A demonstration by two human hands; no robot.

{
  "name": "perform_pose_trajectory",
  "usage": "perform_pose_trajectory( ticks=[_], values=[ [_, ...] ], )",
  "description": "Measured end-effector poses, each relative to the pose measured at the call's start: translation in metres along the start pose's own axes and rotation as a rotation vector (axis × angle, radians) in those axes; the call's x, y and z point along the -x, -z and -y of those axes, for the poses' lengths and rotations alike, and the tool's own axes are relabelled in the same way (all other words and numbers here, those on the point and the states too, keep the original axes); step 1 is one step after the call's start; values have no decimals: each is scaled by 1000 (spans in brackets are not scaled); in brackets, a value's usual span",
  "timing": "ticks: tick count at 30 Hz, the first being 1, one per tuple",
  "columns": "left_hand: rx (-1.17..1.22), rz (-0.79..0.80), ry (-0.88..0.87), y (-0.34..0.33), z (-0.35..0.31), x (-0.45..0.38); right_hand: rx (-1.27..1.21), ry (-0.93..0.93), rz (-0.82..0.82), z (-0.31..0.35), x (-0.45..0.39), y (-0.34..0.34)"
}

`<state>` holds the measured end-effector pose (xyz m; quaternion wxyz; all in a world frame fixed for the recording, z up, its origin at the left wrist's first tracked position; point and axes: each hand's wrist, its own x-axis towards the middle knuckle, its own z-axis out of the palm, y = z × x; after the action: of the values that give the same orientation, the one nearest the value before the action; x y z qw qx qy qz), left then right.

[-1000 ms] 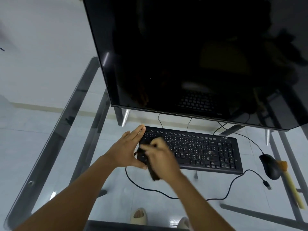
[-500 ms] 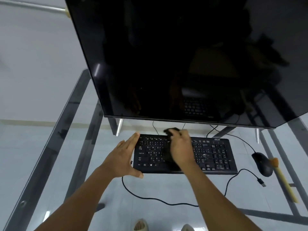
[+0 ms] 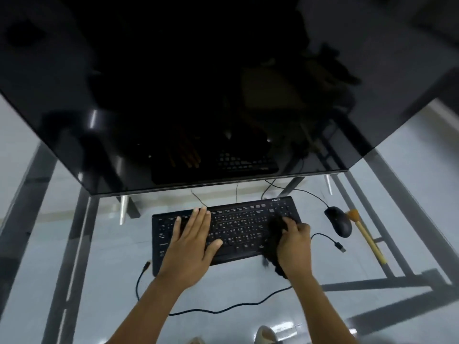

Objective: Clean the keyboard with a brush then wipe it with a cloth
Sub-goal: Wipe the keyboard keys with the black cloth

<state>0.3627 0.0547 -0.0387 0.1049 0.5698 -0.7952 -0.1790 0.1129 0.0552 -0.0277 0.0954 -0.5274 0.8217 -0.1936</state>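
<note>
Left hand (image 3: 192,242): flat, fingers straight, pressing the keyboard (image 3: 238,227)'s left half
Right hand (image 3: 294,244): fingers curled around dark cloth (image 3: 273,234) on the right keys
Brush (image 3: 365,234): lying beside the mouse (image 3: 339,221)

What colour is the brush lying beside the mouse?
The brush has a pale yellow handle and orange bristles, seen in the head view, right of the mouse.

one keyboard (image 3: 238,229), one mouse (image 3: 339,220), one brush (image 3: 366,238), one dark cloth (image 3: 273,242), one monitor (image 3: 198,95), two hands (image 3: 191,244)

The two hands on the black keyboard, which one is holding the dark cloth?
The right hand, at the black keyboard's number-pad end, grips the dark cloth; the left hand lies flat on the keys, holding nothing.
</note>
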Motion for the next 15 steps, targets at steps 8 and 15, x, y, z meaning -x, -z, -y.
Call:
perform_pose_trajectory(
  ticks=[8,15],
  values=[
    [-170,20,-61,-41,-35,-36,-35,267,191,4,26,10],
    [-205,-20,-53,-44,-36,-34,-45,-27,65,-27,5,1]
  ],
)
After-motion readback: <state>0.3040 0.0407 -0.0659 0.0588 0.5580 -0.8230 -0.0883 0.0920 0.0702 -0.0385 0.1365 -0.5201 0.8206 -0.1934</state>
